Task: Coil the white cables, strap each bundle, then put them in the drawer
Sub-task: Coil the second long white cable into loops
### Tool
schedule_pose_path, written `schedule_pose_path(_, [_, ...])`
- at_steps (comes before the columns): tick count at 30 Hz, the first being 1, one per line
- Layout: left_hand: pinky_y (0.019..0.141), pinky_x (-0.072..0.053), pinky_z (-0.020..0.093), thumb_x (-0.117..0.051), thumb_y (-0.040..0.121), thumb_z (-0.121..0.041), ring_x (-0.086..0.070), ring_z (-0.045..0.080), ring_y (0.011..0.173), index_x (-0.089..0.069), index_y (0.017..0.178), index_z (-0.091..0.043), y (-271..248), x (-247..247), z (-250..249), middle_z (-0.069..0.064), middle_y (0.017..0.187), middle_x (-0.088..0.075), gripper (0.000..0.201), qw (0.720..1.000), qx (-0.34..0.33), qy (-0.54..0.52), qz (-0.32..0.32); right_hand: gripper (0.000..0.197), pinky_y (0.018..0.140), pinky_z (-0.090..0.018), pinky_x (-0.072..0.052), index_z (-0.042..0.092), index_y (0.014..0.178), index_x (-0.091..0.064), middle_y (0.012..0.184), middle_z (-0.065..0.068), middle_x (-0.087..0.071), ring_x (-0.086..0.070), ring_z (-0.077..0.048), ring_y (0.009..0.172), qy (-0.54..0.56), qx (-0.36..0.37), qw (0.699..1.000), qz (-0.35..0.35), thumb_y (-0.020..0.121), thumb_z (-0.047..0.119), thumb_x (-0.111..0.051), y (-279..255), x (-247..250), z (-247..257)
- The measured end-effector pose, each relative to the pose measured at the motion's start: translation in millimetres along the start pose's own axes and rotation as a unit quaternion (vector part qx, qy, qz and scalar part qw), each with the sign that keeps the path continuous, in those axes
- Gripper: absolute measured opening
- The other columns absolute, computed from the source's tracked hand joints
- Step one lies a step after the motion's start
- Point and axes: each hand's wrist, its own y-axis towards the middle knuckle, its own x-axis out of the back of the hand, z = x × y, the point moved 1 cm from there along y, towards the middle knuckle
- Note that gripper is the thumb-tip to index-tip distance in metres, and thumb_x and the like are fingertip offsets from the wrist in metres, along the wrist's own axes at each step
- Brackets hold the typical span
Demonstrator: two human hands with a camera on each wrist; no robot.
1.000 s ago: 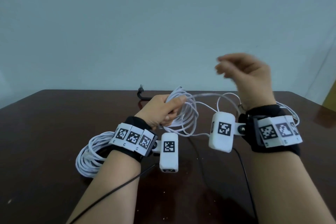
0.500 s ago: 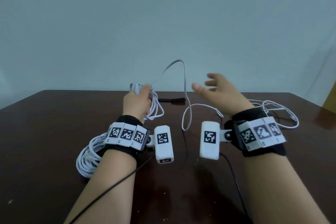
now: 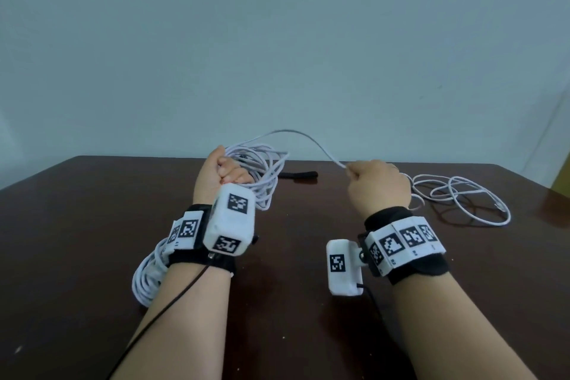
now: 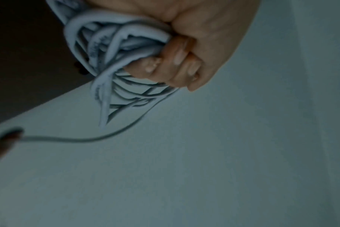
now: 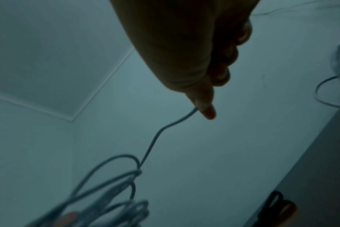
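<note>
My left hand [image 3: 222, 174] grips a bundle of white cable loops [image 3: 262, 168] above the dark table; the left wrist view shows its fingers [image 4: 177, 64] curled round the loops [image 4: 107, 61]. One strand arcs from the bundle to my right hand [image 3: 374, 185], which pinches the white cable [image 5: 171, 124] between thumb and finger. The loose rest of this cable [image 3: 462, 197] lies in slack curls on the table at the right. A second coiled white cable [image 3: 148, 274] lies on the table under my left forearm.
A black strap [image 3: 297, 175] lies on the dark wooden table [image 3: 77, 225] behind the hands, also seen as a black strap [image 5: 274, 204] in the right wrist view. A thin black wire [image 3: 172, 305] runs along my left forearm. A plain wall stands behind.
My right hand came down, moved right and closed on the strand. My left hand turned its fist up with a bigger bundle of loops. The slack between the hands drew out.
</note>
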Motion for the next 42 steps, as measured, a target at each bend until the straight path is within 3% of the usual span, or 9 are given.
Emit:
schedule_pose_path(4, [0.056, -0.052, 0.026, -0.043, 0.089, -0.057, -0.06, 0.021, 0.045, -0.064, 0.052, -0.002, 2, 11, 0, 0.009, 0.044, -0.058, 0.069, 0.987, 0.071, -0.079, 0.119, 0.033, 0.088, -0.035, -0.034, 0.027, 0.106, -0.067, 0.108, -0.003, -0.062, -0.049, -0.027, 0.11, -0.121, 0.055, 0.988, 0.079, 0.088, 0.014, -0.042, -7, -3, 13])
schedule_pose_path(10, [0.051, -0.053, 0.017, -0.055, 0.089, -0.048, -0.067, 0.006, 0.057, -0.054, 0.078, -0.016, -18, -13, 11, -0.006, 0.067, -0.071, 0.034, 0.99, -0.109, 0.006, -0.091, 0.032, 0.085, -0.035, -0.028, 0.026, 0.101, -0.068, 0.104, -0.001, -0.064, -0.047, -0.025, 0.109, -0.155, 0.169, 0.959, 0.166, 0.088, 0.011, -0.043, -23, -11, 45])
schedule_pose_path(17, [0.072, -0.058, 0.026, -0.048, 0.096, -0.03, -0.072, 0.02, 0.086, -0.049, 0.114, -0.001, -18, -26, 38, 0.01, 0.095, -0.073, 0.034, 0.965, -0.139, 0.222, 0.001, 0.024, 0.081, -0.033, -0.022, 0.023, 0.089, -0.065, 0.086, 0.002, -0.053, -0.041, -0.022, 0.1, -0.151, 0.266, 0.927, 0.218, 0.088, 0.01, -0.045, -32, -2, 56])
schedule_pose_path(22, [0.079, -0.058, 0.037, -0.055, 0.092, -0.029, -0.072, 0.025, 0.09, -0.057, 0.106, -0.008, -24, -31, 45, 0.014, 0.099, -0.072, 0.025, 0.921, -0.13, 0.364, 0.048, 0.028, 0.083, -0.028, -0.03, 0.03, 0.064, -0.056, 0.084, 0.007, -0.056, -0.038, -0.013, 0.088, -0.063, 0.331, 0.921, 0.197, 0.092, 0.031, -0.053, -22, 14, 47])
schedule_pose_path(26, [0.084, -0.055, 0.047, -0.06, 0.089, -0.039, -0.069, 0.026, 0.084, -0.067, 0.091, -0.016, -25, -33, 51, 0.01, 0.089, -0.073, 0.024, 0.84, -0.158, 0.517, 0.051, 0.002, 0.071, -0.022, -0.039, 0.014, 0.074, -0.071, 0.081, 0.006, -0.064, -0.053, -0.006, 0.076, 0.143, 0.308, 0.931, 0.135, 0.075, 0.013, -0.072, -18, 19, 45])
schedule_pose_path(32, [0.058, -0.056, 0.038, -0.051, 0.088, -0.053, -0.064, 0.028, 0.054, -0.06, 0.07, -0.009, -35, -36, 52, 0.015, 0.061, -0.065, 0.049, 0.798, -0.128, 0.574, 0.131, 0.05, 0.059, -0.009, -0.036, 0.018, 0.067, -0.041, 0.077, 0.015, -0.038, -0.041, 0.0, 0.064, 0.297, 0.306, 0.904, -0.035, 0.05, 0.011, -0.087, -9, 14, 32])
schedule_pose_path(34, [0.037, -0.039, 0.021, -0.051, 0.088, -0.05, -0.046, 0.017, 0.035, -0.055, 0.067, -0.012, -35, -36, 55, 0.01, 0.048, -0.056, 0.043, 0.817, -0.105, 0.547, 0.151, 0.053, 0.061, -0.008, -0.036, 0.016, 0.073, -0.044, 0.081, 0.01, -0.038, -0.038, 0.001, 0.067, 0.297, 0.303, 0.903, -0.062, 0.048, 0.017, -0.09, -7, 13, 29])
schedule_pose_path(38, [0.034, -0.025, 0.014, -0.059, 0.08, -0.047, -0.031, 0.009, 0.029, -0.055, 0.074, -0.007, -31, -32, 57, 0.003, 0.043, -0.043, 0.041, 0.877, -0.08, 0.449, 0.155, 0.062, 0.075, -0.01, -0.038, 0.01, 0.097, -0.056, 0.101, 0.001, -0.046, -0.045, -0.008, 0.083, 0.278, 0.281, 0.917, -0.052, 0.051, 0.036, -0.089, -6, 16, 26])
schedule_pose_path(42, [0.034, -0.018, 0.013, -0.056, 0.08, -0.042, -0.026, 0.006, 0.025, -0.051, 0.068, -0.008, -31, -30, 44, -0.004, 0.035, -0.035, 0.036, 0.934, -0.072, 0.325, 0.131, 0.104, 0.107, -0.041, -0.034, 0.024, 0.139, -0.036, 0.139, 0.0, -0.041, -0.038, -0.022, 0.129, 0.135, 0.205, 0.969, 0.009, 0.05, 0.053, -0.083, -3, 17, 15])
